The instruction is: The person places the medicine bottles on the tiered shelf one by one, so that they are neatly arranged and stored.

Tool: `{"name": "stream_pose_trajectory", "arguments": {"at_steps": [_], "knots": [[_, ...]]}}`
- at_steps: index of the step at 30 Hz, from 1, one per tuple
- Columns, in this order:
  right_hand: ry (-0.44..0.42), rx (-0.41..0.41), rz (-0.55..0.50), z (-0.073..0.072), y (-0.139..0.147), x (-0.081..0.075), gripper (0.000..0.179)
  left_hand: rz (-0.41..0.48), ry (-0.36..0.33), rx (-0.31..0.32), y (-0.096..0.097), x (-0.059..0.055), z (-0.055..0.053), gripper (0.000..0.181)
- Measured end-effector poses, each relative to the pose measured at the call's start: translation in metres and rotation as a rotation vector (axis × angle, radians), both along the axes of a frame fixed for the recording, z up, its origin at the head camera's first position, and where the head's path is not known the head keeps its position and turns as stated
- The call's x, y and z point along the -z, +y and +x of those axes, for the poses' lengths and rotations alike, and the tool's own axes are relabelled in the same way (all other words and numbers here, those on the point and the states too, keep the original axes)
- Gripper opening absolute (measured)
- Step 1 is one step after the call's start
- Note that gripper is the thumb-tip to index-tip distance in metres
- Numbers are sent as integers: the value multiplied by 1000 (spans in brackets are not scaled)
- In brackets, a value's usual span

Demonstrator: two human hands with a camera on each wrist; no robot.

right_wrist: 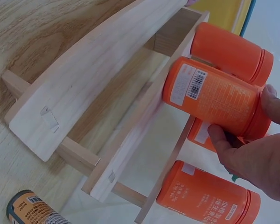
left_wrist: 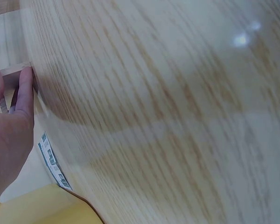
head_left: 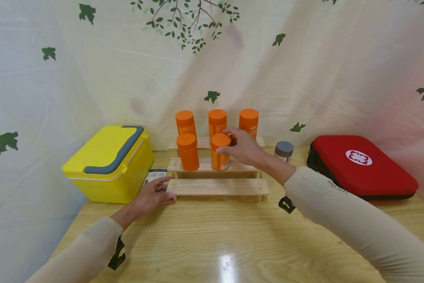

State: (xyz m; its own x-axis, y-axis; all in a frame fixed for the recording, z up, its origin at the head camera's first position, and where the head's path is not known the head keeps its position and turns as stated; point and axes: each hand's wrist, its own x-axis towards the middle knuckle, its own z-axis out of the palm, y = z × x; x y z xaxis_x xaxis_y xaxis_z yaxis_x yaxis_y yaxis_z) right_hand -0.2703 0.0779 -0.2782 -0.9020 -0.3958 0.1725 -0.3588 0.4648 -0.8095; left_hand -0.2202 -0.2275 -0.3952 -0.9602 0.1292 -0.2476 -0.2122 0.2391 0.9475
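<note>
In the head view, a three-tier wooden rack (head_left: 217,187) stands on the table with orange bottles on its upper two tiers. My right hand (head_left: 245,148) grips an orange bottle (head_left: 220,160) near its lid, thumb on one side and fingers on the other. This bottle stands on the middle tier, right of another orange bottle (head_left: 188,157). Its barcode label faces the right wrist camera. Behind, the top tier bears three more: a left bottle (head_left: 185,119), a middle bottle (head_left: 217,118) and a right bottle (head_left: 248,118). My left hand (head_left: 149,199) holds the left end of the lowest tier between thumb and fingers.
At the left sits a yellow box (head_left: 102,157) with a grey-blue handle, a printed sheet (head_left: 155,175) beside it. Right of the rack stands a grey-capped bottle (head_left: 284,150), partly behind my right arm. A red case (head_left: 367,165) lies farther right. A patterned cloth hangs behind.
</note>
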Motion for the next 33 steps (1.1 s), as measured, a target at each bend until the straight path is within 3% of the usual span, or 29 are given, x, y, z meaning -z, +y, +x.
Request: {"name": "stream_pose_trajectory", "arguments": {"at_steps": [18, 33], "knots": [[26, 69, 19, -1, -4, 6, 51, -1, 8, 9, 0, 0, 0, 64], [50, 44, 13, 8, 3, 11, 62, 1, 0, 6, -1, 0, 0, 63]]}}
